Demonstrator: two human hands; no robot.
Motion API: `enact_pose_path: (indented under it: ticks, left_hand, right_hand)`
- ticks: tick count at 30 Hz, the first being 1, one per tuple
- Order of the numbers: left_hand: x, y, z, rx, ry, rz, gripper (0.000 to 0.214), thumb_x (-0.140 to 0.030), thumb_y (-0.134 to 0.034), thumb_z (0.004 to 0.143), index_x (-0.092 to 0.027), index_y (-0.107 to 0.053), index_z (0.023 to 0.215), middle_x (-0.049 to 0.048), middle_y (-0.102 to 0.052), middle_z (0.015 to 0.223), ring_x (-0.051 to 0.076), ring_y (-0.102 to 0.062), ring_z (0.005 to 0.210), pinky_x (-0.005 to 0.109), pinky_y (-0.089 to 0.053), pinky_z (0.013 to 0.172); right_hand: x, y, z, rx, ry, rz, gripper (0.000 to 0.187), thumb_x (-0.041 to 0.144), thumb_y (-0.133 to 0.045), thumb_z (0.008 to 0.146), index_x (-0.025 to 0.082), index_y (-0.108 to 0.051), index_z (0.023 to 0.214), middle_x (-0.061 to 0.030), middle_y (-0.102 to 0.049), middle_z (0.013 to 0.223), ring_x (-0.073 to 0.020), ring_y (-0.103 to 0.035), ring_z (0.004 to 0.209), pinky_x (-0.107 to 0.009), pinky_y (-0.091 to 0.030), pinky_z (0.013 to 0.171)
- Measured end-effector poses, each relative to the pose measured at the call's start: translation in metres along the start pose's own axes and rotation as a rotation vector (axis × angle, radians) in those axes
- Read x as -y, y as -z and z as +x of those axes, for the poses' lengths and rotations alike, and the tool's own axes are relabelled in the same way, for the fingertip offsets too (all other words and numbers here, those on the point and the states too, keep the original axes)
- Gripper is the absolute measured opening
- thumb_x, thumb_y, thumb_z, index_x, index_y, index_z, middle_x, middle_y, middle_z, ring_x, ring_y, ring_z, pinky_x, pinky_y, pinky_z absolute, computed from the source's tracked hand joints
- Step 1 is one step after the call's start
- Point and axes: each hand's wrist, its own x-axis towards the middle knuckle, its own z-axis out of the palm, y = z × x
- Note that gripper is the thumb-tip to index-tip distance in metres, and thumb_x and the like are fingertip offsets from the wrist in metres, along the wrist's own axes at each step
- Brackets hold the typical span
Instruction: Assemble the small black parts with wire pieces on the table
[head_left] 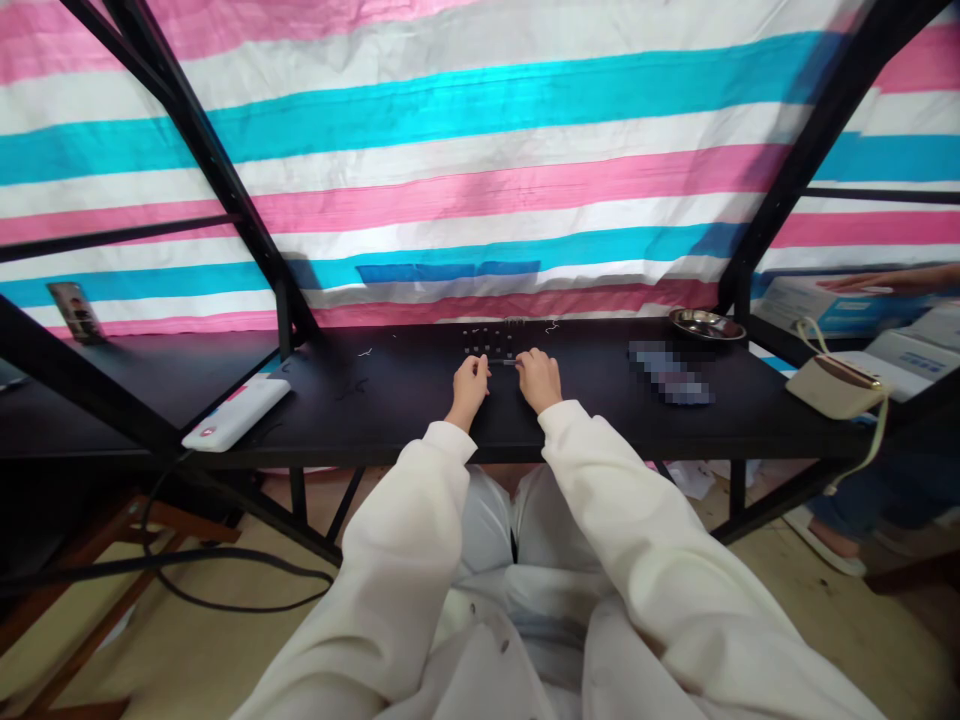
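Note:
My left hand (469, 384) is over the black table (397, 400), its fingers bent together in a pinch. Whatever is between them is too small to name. Close by on the right, my right hand (540, 378) has its fingertips closed at the end of a thin, light-coloured strip (508, 362), whose kind I cannot make out. Just beyond both hands, several small greyish pieces (486, 346) lie in rough rows on the tabletop. White thread-like scraps (553, 327) rest behind them.
A white power-bank-like box (236, 415) lies at left. On the right are a shiny metal dish (706, 324), a blurred-out item (670, 373) and a cream bag (836, 385). Another person's hand (862, 282) rests by boxes. Black frame posts (259, 235) flank the table before a striped sheet.

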Motion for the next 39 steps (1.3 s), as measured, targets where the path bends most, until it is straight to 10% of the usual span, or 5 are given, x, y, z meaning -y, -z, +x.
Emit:
enact_pose_path:
  ticks: [6, 12, 23, 32, 39]
  left_hand:
    - [0.004, -0.002, 0.002, 0.008, 0.023, -0.031, 0.028, -0.041, -0.045, 0.085, -0.017, -0.048, 0.071, -0.0017, -0.058, 0.068, 0.004, -0.045, 0.036, 0.019, -0.036, 0.041]
    - [-0.004, -0.004, 0.000, 0.189, -0.019, -0.216, 0.029, -0.044, -0.054, 0.080, -0.016, -0.048, 0.075, -0.0017, -0.058, 0.067, 0.003, -0.046, 0.036, 0.017, -0.031, 0.036]
    - [-0.005, -0.002, 0.000, 0.240, 0.050, -0.332, 0.032, -0.044, -0.050, 0.082, -0.016, -0.048, 0.066, -0.0033, -0.049, 0.053, 0.006, -0.047, 0.035, 0.018, -0.028, 0.034]
    - [-0.001, 0.000, -0.005, 0.088, -0.018, -0.048, 0.036, -0.044, -0.037, 0.087, -0.018, -0.054, 0.069, -0.0031, -0.052, 0.054, 0.006, -0.043, 0.037, 0.020, -0.035, 0.043]
    - [-0.004, -0.001, -0.010, 0.277, -0.074, 0.298, 0.031, -0.036, -0.042, 0.085, -0.019, -0.058, 0.064, -0.0004, -0.059, 0.057, 0.012, -0.054, 0.056, 0.023, -0.038, 0.057]
  right_hand:
    - [0.002, 0.004, -0.001, -0.111, 0.003, 0.075, 0.024, 0.020, -0.038, 0.089, 0.014, -0.059, 0.099, -0.0125, -0.059, 0.093, -0.0228, -0.051, 0.085, -0.034, -0.035, 0.076]
    - [-0.001, -0.005, 0.000, 0.028, 0.236, 0.331, 0.021, 0.022, -0.042, 0.087, 0.017, -0.060, 0.096, -0.0079, -0.059, 0.084, -0.0192, -0.052, 0.081, -0.030, -0.039, 0.075]
    - [-0.003, -0.013, -0.002, 0.157, 0.191, 0.420, 0.011, 0.024, -0.052, 0.080, 0.019, -0.057, 0.071, -0.0014, -0.057, 0.070, -0.0129, -0.049, 0.062, -0.024, -0.037, 0.063]
    - [-0.031, 0.007, 0.029, 0.393, -0.199, 0.450, 0.017, 0.028, -0.059, 0.075, 0.016, -0.058, 0.062, -0.0009, -0.059, 0.058, -0.0118, -0.053, 0.053, -0.024, -0.040, 0.058]
    - [-0.095, 0.012, 0.065, 0.093, -0.345, 0.074, 0.013, 0.028, -0.058, 0.077, 0.016, -0.064, 0.079, -0.0090, -0.067, 0.081, -0.0186, -0.061, 0.078, -0.028, -0.043, 0.070]
